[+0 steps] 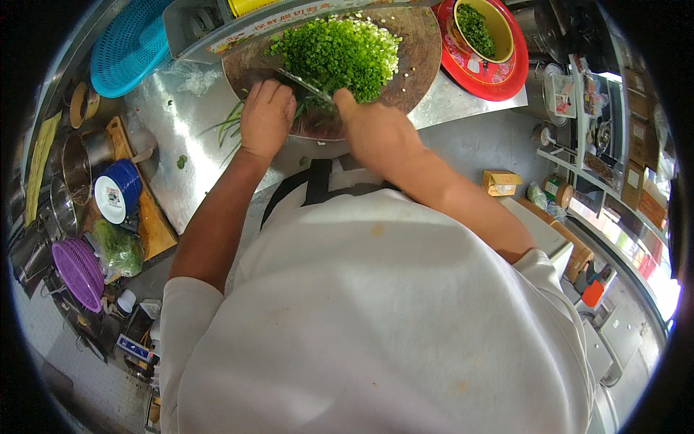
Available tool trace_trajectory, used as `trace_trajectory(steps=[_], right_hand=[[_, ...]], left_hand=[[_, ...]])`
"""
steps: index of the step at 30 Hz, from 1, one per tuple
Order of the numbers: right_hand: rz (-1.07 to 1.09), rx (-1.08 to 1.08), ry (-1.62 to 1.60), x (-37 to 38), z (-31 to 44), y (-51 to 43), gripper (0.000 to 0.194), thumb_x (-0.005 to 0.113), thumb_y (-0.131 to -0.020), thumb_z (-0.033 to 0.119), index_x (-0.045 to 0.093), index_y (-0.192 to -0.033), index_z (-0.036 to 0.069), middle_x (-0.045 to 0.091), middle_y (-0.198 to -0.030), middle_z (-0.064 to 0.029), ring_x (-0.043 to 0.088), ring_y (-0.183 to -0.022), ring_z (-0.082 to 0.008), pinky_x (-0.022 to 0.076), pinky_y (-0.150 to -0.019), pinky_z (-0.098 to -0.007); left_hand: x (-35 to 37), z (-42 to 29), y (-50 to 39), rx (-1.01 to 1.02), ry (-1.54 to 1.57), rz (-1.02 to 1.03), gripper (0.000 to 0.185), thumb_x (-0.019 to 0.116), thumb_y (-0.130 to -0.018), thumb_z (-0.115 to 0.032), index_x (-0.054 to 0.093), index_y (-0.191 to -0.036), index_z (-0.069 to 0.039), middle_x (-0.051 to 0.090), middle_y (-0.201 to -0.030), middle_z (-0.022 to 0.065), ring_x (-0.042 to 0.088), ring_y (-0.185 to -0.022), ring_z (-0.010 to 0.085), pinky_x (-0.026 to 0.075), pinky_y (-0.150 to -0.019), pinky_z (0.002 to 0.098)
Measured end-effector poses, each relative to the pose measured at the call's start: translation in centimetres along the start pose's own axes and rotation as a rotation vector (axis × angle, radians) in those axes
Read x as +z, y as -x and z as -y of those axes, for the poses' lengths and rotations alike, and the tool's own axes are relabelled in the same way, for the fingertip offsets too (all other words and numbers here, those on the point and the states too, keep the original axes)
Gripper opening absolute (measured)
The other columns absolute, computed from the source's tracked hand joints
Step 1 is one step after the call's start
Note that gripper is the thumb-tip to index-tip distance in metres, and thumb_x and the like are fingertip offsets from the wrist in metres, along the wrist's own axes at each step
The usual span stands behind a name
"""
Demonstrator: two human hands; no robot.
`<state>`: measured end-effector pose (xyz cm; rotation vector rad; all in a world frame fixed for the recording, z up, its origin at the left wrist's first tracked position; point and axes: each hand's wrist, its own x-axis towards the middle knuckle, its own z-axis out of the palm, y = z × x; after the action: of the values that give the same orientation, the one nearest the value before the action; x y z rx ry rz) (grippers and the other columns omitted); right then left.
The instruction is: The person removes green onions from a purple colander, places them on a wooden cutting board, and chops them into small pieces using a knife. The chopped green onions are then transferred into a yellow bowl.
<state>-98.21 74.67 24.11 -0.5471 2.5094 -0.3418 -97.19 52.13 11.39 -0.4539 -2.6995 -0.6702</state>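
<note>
My right hand (374, 122) grips the handle end of a kitchen knife (306, 85), whose blade points left across a round wooden chopping board (420, 54). Beside the blade, my left hand (269, 116) presses down with curled fingers on a bunch of green scallions. The long scallion leaves (230, 123) stick out past the board's left edge. Most of what the left fingers hold is hidden under them. Beyond the knife lies a large heap of chopped scallions (336, 54), dark green at the left and pale at the right.
At the board's right, a red tray (512, 81) carries a yellow-lined bowl (507, 30) of chopped greens. A blue plastic basket (127, 51) and a cling-film cutter box (271, 27) stand at the back left. Blue-rimmed bowls (116, 190) rest near a wooden board (157, 228).
</note>
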Motion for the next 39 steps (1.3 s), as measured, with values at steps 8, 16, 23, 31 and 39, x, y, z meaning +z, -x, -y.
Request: trace_trajectory(steps=[8,16,23,31,39], right_hand=[[-0.063,0.057,-0.119,1.4,-1.6,-1.3,0.026,0.054,-0.102,0.015,0.050,-0.125,0.004,0.074,-0.088,-0.0301,0.073,-0.087,-0.0505,0.0567,-0.081,-0.0615],[-0.183,-0.033,-0.130,2.8,-2.5,-1.6,0.032,0.058,-0.103,0.019,0.052,-0.129,0.001,0.073,-0.088,-0.0306,0.071,-0.085,-0.0510,0.0556,-0.079,-0.0618],[-0.233,-0.101,-0.245,2.8,-4.5,-1.4,0.034,0.059,-0.103,0.018,0.052,-0.129,-0.002,0.071,-0.080,-0.0302,0.071,-0.081,-0.0511,0.0558,-0.077,-0.0607],[-0.258,-0.168,-0.250,3.5,-6.0,-1.6,0.037,0.058,-0.103,0.018,0.052,-0.130,-0.006,0.071,-0.082,-0.0314,0.071,-0.082,-0.0509,0.0555,-0.076,-0.0593],[-0.188,-0.155,-0.205,2.9,-5.7,-1.9,0.037,0.056,-0.104,0.020,0.052,-0.132,-0.005,0.072,-0.087,-0.0316,0.071,-0.087,-0.0515,0.0559,-0.079,-0.0595]], left_hand=[[-0.7,-1.5,-0.4,0.011,0.023,-0.037,0.014,0.074,-0.090,-0.014,0.070,-0.101,-0.005,0.065,-0.106,0.0134,0.062,-0.098,0.0368,0.054,-0.086,0.0472],[-1.6,-4.3,-0.1,-0.166,-0.068,0.068,0.031,0.082,-0.086,-0.019,0.070,-0.111,-0.005,0.063,-0.117,0.0128,0.059,-0.112,0.0377,0.050,-0.096,0.0480],[-1.7,-2.0,0.2,-0.165,0.010,0.037,0.039,0.081,-0.086,-0.006,0.061,-0.120,-0.006,0.061,-0.119,0.0172,0.058,-0.113,0.0427,0.050,-0.096,0.0499],[-1.4,-0.6,0.5,-0.106,-0.032,0.029,0.030,0.081,-0.089,-0.011,0.066,-0.115,-0.011,0.063,-0.114,0.0149,0.065,-0.101,0.0395,0.055,-0.083,0.0500],[-1.3,0.2,-0.3,0.065,-0.318,0.150,0.018,0.069,-0.089,-0.009,0.071,-0.106,-0.014,0.066,-0.104,0.0055,0.066,-0.101,0.0328,0.055,-0.085,0.0449]])
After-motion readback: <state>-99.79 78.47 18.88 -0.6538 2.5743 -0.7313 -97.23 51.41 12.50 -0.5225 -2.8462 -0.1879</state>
